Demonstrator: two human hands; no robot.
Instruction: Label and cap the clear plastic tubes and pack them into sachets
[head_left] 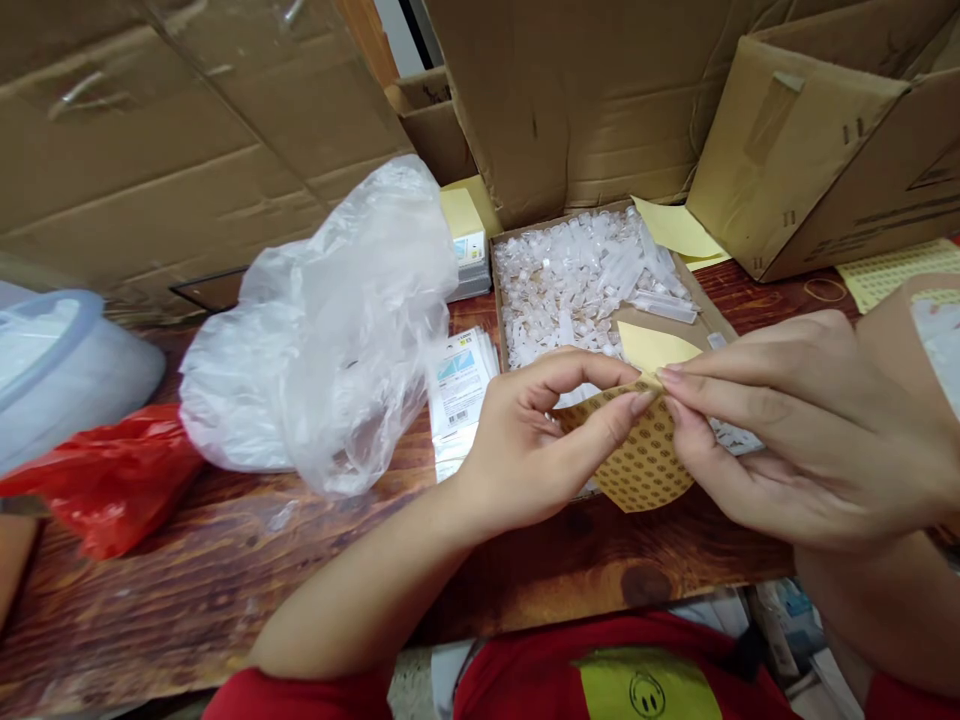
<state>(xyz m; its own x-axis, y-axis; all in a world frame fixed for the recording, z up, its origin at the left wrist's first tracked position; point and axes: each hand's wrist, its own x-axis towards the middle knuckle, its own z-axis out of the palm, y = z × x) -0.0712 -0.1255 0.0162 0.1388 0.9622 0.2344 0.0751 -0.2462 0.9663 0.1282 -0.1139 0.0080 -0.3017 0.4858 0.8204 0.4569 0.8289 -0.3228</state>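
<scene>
A yellow paper with small dark marks [649, 465] is up in the air between the two hands, over the near side of a low box [709, 305]. The left hand [544, 440] pinches its top edge with the thumb and pointing finger, nearly closed. The right hand [795, 430] pinches it too, right beside the left, fingertips close together. The low box is full of little clear plastic bits [555, 270], and the hands and paper hide its front part. White packets [457, 395] lie close by the left hand, with a stack of cards [471, 265] behind them. Farther left, a big puffy plastic bag [337, 320] fills a lot of the table [225, 590], then come a red bag [120, 480] and a round tub [105, 360]. Tall cardboard [585, 90] shuts off the back, and a big box [795, 150] blocks the back right. The front edge of the table runs close to the person's red shirt [525, 670]. Wood shows between the red bag and the left arm, leaving room there.
</scene>
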